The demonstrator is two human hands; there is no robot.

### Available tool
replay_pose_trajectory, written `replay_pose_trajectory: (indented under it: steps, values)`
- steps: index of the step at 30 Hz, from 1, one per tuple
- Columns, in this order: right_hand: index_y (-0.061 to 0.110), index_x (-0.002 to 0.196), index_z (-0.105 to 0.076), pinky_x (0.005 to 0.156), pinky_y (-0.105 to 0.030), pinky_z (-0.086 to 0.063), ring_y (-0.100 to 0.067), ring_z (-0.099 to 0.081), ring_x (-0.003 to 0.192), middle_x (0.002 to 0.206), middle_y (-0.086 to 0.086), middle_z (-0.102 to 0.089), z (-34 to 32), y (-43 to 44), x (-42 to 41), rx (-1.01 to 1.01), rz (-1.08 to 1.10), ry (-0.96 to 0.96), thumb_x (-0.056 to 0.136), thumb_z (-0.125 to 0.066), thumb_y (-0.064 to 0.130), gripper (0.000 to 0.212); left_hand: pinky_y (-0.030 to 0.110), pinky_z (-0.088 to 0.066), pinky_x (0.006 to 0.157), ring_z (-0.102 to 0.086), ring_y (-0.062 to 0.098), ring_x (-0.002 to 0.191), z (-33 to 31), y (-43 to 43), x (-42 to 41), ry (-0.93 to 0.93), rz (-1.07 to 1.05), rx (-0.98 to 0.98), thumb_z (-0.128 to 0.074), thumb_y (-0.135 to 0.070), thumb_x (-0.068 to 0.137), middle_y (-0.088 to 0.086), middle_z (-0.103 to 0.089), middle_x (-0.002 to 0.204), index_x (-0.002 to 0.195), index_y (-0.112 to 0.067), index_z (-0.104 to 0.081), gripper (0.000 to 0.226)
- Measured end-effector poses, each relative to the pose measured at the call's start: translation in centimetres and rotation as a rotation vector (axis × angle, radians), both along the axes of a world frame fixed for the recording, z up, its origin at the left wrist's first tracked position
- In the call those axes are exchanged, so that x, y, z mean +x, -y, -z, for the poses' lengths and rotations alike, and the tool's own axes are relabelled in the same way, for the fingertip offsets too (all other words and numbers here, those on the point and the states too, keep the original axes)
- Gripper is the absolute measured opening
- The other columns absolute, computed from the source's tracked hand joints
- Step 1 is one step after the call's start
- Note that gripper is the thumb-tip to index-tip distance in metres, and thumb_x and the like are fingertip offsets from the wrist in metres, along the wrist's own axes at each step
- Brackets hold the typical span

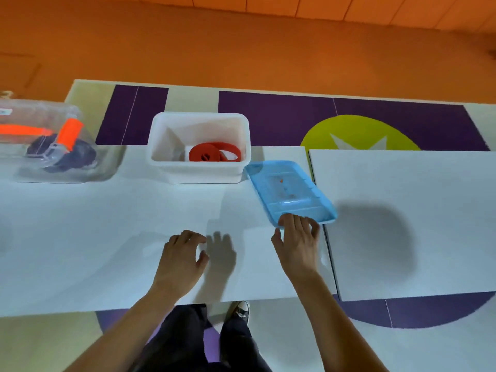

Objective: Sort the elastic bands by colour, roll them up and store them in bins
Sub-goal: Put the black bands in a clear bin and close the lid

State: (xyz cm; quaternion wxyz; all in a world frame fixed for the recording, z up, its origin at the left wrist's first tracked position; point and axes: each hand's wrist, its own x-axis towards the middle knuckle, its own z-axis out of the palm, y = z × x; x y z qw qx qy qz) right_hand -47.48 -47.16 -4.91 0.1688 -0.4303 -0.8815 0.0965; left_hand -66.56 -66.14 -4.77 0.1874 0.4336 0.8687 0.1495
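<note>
Holding now: my right hand [298, 238] curls its fingers over the near edge of the blue tray [291, 191], a light grip, likely to shift it aside since it looks empty.
Left hand [182, 255]: loosely open, holding nothing, just above the white worktop [107, 237].
Red bands [214, 154]: rolled up, lying inside the white bin [200, 146], just beyond the tray.
Clear bin [53, 140]: far left, well apart, holding orange bands [70, 134] with dark ones [83, 157].
Judgement: sorting seems nearly finished; no loose bands show.
</note>
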Motion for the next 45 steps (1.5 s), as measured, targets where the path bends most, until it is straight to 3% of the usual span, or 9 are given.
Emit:
replay_pose_trajectory:
  steps: [6,13,18,21,25,30,35,39,45]
  values:
    - [0.005,0.114,-0.068,0.089,-0.042,-0.048,-0.025,-0.054,0.094,0.099,-0.009,-0.069,-7.4,-2.6,1.2,0.162,-0.118,-0.318,0.081,-0.059,-0.015,0.039,0.038,-0.042,0.102,-0.054,0.030,0.115,-2.0,-4.6,1.8,0.102,-0.036,0.111,-0.061,-0.020,0.095,0.001,-0.061,0.125,0.124,-0.019,-0.063,0.028]
    - [0.019,0.114,-0.057,0.085,-0.032,-0.044,-0.014,-0.056,0.092,0.109,0.007,-0.059,-12.6,-3.6,-0.7,-0.206,0.010,-0.537,0.103,-0.040,0.003,0.026,0.039,-0.041,0.106,-0.051,0.032,0.123,-2.4,-5.8,1.7,0.200,-0.121,0.036,-0.059,-0.027,0.098,0.008,-0.056,0.138,0.143,-0.014,-0.049,0.048]
    - [0.017,0.107,-0.064,0.061,-0.018,-0.038,-0.008,-0.042,0.062,0.094,-0.018,-0.061,-14.5,-4.5,-2.8,-0.496,-0.001,-0.628,0.104,-0.038,0.003,0.030,0.037,-0.039,0.110,-0.043,0.029,0.143,-2.3,-4.9,-0.5,0.574,-0.452,0.094,-0.064,-0.028,0.098,0.010,-0.038,0.160,0.161,-0.014,-0.016,0.081]
    - [0.021,0.106,-0.067,0.056,-0.028,-0.037,-0.014,-0.040,0.060,0.087,-0.025,-0.059,-14.0,-4.8,-4.2,-0.563,-0.011,-0.604,0.103,-0.041,0.006,0.030,0.036,-0.040,0.108,-0.046,0.028,0.140,-2.3,-4.5,-2.6,0.641,-0.543,0.217,-0.065,-0.022,0.097,0.007,-0.042,0.158,0.157,-0.024,-0.027,0.071]
    - [0.024,0.103,-0.068,0.064,-0.033,-0.042,-0.018,-0.047,0.068,0.086,-0.014,-0.063,-12.9,-5.3,-6.3,-0.658,0.059,-0.661,0.100,-0.045,0.007,0.029,0.034,-0.043,0.103,-0.048,0.025,0.138,-2.6,-4.2,-4.6,0.739,-0.662,0.343,-0.067,-0.018,0.096,0.011,-0.045,0.152,0.152,-0.033,-0.035,0.067]
    - [0.017,0.104,-0.068,0.058,-0.029,-0.044,-0.014,-0.053,0.062,0.072,0.005,-0.064,-12.2,-6.1,-9.2,-0.819,0.206,-0.777,0.098,-0.051,0.006,0.021,0.021,-0.046,0.071,-0.064,0.016,0.097,-2.7,-3.3,-6.4,0.702,-0.698,0.368,-0.063,-0.014,0.097,0.011,-0.069,0.114,0.151,-0.031,-0.038,0.062]
    - [0.019,0.093,-0.070,0.057,-0.028,-0.048,-0.019,-0.060,0.067,0.076,0.001,-0.068,-11.4,-7.8,-14.0,-0.811,0.403,-0.843,0.091,-0.060,0.018,0.010,0.021,-0.048,0.068,-0.067,0.019,0.096,-3.5,-2.2,-9.5,0.532,-0.667,0.424,-0.061,-0.013,0.098,0.003,-0.070,0.107,0.141,-0.041,-0.049,0.053]
    - [0.020,0.098,-0.073,0.052,-0.014,-0.047,-0.009,-0.063,0.070,0.086,0.006,-0.071,-10.4,-8.2,-17.1,-0.768,0.389,-0.768,0.093,-0.055,0.013,0.019,0.027,-0.048,0.066,-0.067,0.015,0.085,-4.6,-2.2,-13.2,0.336,-0.653,0.414,-0.060,-0.015,0.098,0.002,-0.072,0.105,0.131,-0.030,-0.058,0.036]
    - [0.023,0.118,-0.071,0.078,-0.037,-0.059,-0.026,-0.070,0.094,0.113,-0.005,-0.069,-7.6,-9.1,-20.9,-0.715,0.476,-0.655,0.089,-0.059,0.021,0.031,0.044,-0.052,0.085,-0.064,0.033,0.103,-5.8,-4.7,-18.7,0.097,-0.467,0.199,-0.057,-0.017,0.100,0.010,-0.068,0.112,0.128,-0.013,-0.061,0.029]
